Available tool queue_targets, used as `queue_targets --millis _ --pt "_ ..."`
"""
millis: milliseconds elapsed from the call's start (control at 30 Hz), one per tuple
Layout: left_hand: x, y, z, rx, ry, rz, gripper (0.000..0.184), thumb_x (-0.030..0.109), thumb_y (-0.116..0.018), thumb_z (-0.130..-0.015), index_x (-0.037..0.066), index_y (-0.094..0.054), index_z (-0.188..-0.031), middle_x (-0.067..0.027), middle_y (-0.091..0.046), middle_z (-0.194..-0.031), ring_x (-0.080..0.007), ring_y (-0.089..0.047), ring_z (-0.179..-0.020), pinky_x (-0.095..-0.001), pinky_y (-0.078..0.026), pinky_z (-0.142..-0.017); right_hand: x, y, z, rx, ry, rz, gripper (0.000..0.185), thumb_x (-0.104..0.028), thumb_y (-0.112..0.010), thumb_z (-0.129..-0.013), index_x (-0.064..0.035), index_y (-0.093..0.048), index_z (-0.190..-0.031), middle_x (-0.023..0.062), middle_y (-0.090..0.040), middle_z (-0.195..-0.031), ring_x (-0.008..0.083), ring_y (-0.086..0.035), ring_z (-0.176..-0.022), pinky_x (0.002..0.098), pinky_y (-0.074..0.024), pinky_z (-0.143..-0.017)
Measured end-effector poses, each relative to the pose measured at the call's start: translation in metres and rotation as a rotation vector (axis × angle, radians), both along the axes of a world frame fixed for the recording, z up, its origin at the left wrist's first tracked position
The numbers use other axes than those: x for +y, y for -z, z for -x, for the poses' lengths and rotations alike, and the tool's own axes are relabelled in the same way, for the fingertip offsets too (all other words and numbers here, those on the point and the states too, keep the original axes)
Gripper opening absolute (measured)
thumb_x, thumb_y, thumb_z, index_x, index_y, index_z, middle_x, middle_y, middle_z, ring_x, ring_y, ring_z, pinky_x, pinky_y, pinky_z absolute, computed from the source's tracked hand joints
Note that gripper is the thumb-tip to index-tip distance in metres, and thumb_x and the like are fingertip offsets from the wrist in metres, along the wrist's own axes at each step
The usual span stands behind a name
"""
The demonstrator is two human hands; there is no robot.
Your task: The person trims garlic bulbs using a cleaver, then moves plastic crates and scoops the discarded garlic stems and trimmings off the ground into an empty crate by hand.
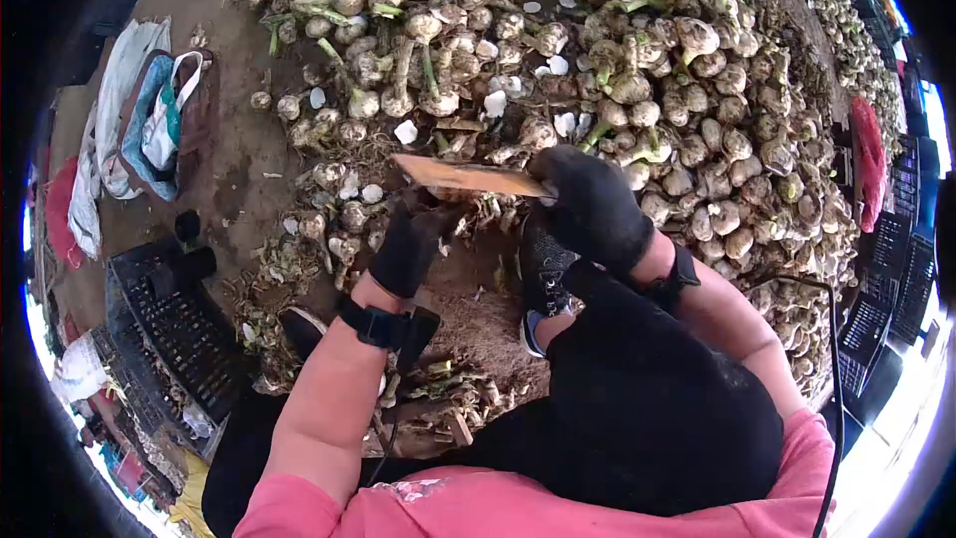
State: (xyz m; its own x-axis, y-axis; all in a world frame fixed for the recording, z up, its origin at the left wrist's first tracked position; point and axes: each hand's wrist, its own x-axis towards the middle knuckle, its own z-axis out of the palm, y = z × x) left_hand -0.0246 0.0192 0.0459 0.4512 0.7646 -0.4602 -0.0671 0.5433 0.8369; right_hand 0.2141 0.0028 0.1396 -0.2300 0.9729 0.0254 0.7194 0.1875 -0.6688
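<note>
A flat orange-brown piece [468, 177], like a board or a broad rusty blade, is held level above the ground in front of me. My right hand [595, 207], in a black glove, is closed around its right end. Just below its left end is my left hand [410, 244], also gloved in black. The left fingers are curled against the piece's lower edge and partly hidden; what they grip is unclear. Soil-covered bulbs [717, 149] with thick stalks lie heaped beyond and to the right of my hands. White cut slices [405, 132] are scattered among nearer bulbs.
Black plastic crates stand at left [174, 329] and along the right side [886, 269]. Sacks [149, 130] lie on the dirt floor at upper left. My shoe [546, 274] is under the right hand. A dark cable [835, 369] runs down beside my right arm.
</note>
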Motion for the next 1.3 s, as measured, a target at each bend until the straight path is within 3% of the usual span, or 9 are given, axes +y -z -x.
queue_targets --millis 167,433,633,700,767,833,1033,1133,1300 --pt "-0.014 -0.013 -0.013 0.116 0.185 -0.235 0.032 0.012 -0.051 -0.092 0.000 -0.047 -0.122 -0.0095 -0.057 -0.114 -0.0173 -0.056 -0.100 -0.0314 -0.047 -0.089 -0.006 0.002 0.011 -0.034 -0.109 -0.034 0.024 -0.017 -0.059 -0.073 -0.0059 -0.057 -0.094 0.0173 -0.058 -0.078 0.0377 -0.059 -0.072 0.0449 -0.0467 -0.062" --pt "-0.018 -0.039 -0.027 -0.318 -0.027 0.214 0.032 0.012 -0.058 -0.088 0.001 -0.052 -0.117 -0.0078 -0.058 -0.112 -0.0165 -0.056 -0.100 -0.0306 -0.048 -0.086 -0.011 -0.004 0.004 -0.052 -0.089 0.010 0.031 -0.019 -0.061 -0.068 -0.0065 -0.056 -0.097 0.0158 -0.058 -0.081 0.0374 -0.059 -0.075 0.0446 -0.0475 -0.063" --pt "-0.023 -0.059 -0.030 0.188 0.218 -0.326 0.036 0.020 -0.058 -0.087 0.003 -0.051 -0.118 -0.0092 -0.058 -0.112 -0.0167 -0.057 -0.101 -0.0331 -0.049 -0.084 -0.010 0.023 -0.021 -0.099 -0.072 -0.031 0.032 -0.017 -0.061 -0.067 -0.0074 -0.060 -0.097 0.0148 -0.060 -0.083 0.0374 -0.061 -0.074 0.0445 -0.0488 -0.063" --pt "-0.022 -0.064 -0.021 -0.514 0.080 0.230 0.037 0.012 -0.060 -0.084 0.003 -0.051 -0.118 -0.0093 -0.058 -0.111 -0.0169 -0.057 -0.100 -0.0337 -0.049 -0.086 -0.014 0.053 -0.051 -0.181 0.304 0.208 0.017 -0.011 -0.060 -0.074 -0.0032 -0.059 -0.088 0.0156 -0.059 -0.069 0.0344 -0.061 -0.066 0.0397 -0.0479 -0.058" --pt "-0.019 -0.083 -0.021 -0.333 0.081 -0.076 0.040 0.000 -0.059 -0.081 0.004 -0.050 -0.119 -0.0084 -0.059 -0.110 -0.0171 -0.058 -0.099 -0.0340 -0.048 -0.089 -0.015 0.018 -0.061 -0.063 0.368 0.202 0.019 -0.012 -0.057 -0.075 -0.0049 -0.064 -0.091 0.0178 -0.064 -0.082 0.0340 -0.064 -0.080 0.0374 -0.0511 -0.068" --pt "-0.010 -0.072 -0.026 -0.253 0.076 -0.110 0.046 -0.007 -0.059 -0.079 0.005 -0.047 -0.122 -0.0067 -0.058 -0.110 -0.0166 -0.057 -0.100 -0.0329 -0.047 -0.090 -0.015 0.004 -0.041 0.353 0.320 0.207 0.022 -0.013 -0.065 -0.081 -0.0014 -0.062 -0.099 0.0057 -0.066 -0.087 0.0136 -0.061 -0.080 0.0292 -0.0492 -0.070" --pt "0.001 -0.055 -0.042 -0.268 0.076 0.059 0.056 -0.004 -0.062 -0.077 0.008 -0.042 -0.128 -0.0035 -0.054 -0.114 -0.0152 -0.052 -0.105 -0.0296 -0.044 -0.090 -0.008 0.009 -0.006 1.017 0.218 0.675 0.029 -0.014 -0.071 -0.077 -0.0034 -0.061 -0.103 0.0030 -0.065 -0.093 0.0115 -0.059 -0.083 0.0274 -0.0491 -0.072" --pt "0.005 -0.057 -0.044 0.456 0.202 -0.989 0.060 -0.003 -0.066 -0.071 0.006 -0.044 -0.126 -0.0075 -0.057 -0.111 -0.0160 -0.054 -0.102 -0.0313 -0.046 -0.088 -0.009 0.011 -0.002 0.493 0.076 0.102 0.028 -0.010 -0.071 -0.073 -0.0027 -0.062 -0.099 0.0069 -0.064 -0.092 0.0157 -0.060 -0.085 0.0311 -0.0483 -0.076" --pt "0.001 -0.038 -0.048 -0.045 0.213 -0.132 0.054 0.004 -0.071 -0.070 0.005 -0.047 -0.119 -0.0092 -0.057 -0.108 -0.0164 -0.056 -0.095 -0.0311 -0.048 -0.082 -0.018 0.017 -0.009 0.570 0.136 0.171 0.022 -0.007 -0.063 -0.076 -0.0015 -0.061 -0.097 0.0074 -0.065 -0.089 0.0168 -0.061 -0.080 0.0309 -0.0489 -0.072"
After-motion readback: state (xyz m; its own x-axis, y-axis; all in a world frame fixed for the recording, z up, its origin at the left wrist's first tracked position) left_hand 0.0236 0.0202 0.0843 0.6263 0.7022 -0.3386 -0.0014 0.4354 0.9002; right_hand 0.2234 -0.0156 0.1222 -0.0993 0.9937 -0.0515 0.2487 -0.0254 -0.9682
